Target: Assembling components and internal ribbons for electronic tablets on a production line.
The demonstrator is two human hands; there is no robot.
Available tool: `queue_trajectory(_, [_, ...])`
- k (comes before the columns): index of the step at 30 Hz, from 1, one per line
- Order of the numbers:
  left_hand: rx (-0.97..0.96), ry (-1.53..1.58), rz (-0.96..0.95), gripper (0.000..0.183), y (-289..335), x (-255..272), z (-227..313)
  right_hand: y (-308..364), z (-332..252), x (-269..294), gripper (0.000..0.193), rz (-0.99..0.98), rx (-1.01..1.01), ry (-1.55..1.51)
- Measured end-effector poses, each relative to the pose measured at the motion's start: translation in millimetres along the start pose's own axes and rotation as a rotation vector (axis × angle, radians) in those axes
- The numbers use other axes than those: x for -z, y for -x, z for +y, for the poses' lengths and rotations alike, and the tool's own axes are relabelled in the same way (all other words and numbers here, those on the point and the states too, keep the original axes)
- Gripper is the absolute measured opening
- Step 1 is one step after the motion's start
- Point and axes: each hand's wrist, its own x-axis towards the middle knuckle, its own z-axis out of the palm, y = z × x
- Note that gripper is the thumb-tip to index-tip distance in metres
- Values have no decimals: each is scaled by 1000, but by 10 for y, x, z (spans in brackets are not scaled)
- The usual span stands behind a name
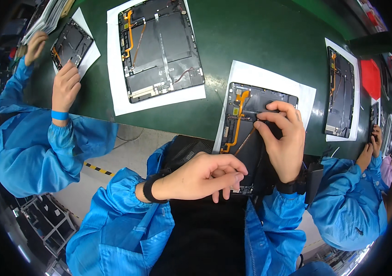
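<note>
An opened tablet housing (256, 97) lies in front of me on a white sheet, its black inside facing up. An orange flex cable (238, 129) runs down its left side. Beside that, a thin brown cable (245, 141) slants up to the thumb tip of my right hand (284, 138). That hand's thumb and forefinger are pinched at the cable's upper end, its other fingers bent above the housing. Over the lower left part of the housing is my left hand (200, 177), thumb and fingers curled together. Whatever lies between its fingertips is hidden.
The green table (219, 37) carries a larger opened tablet (159, 50) at far left and another (341, 92) to the right, both on white sheets. A co-worker's hand (66, 87) works over a tablet (72, 43) at left. Another co-worker (350, 202) sits at right, near a red piece (371, 78).
</note>
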Motion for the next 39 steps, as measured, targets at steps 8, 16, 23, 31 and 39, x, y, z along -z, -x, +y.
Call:
queue_trajectory(8, [52, 151, 30, 28, -34, -37, -104, 74, -13, 20, 9, -14, -1, -125])
queue_trajectory(16, [30, 281, 123, 31, -73, -30, -83, 576, -187, 160, 29, 23, 458, -150])
queue_trajectory(23, [-14, 201, 182, 18, -9, -26, -98, 565, -106, 85, 29, -118, 331, -340])
queue_trajectory(31, [-121, 15, 263, 22, 38, -11, -102, 516, -102, 17, 23, -98, 268, -394])
queue_trajectory(39, [-333, -449, 286, 24, 4, 0, -110, 560, -185, 47, 20, -79, 221, -338])
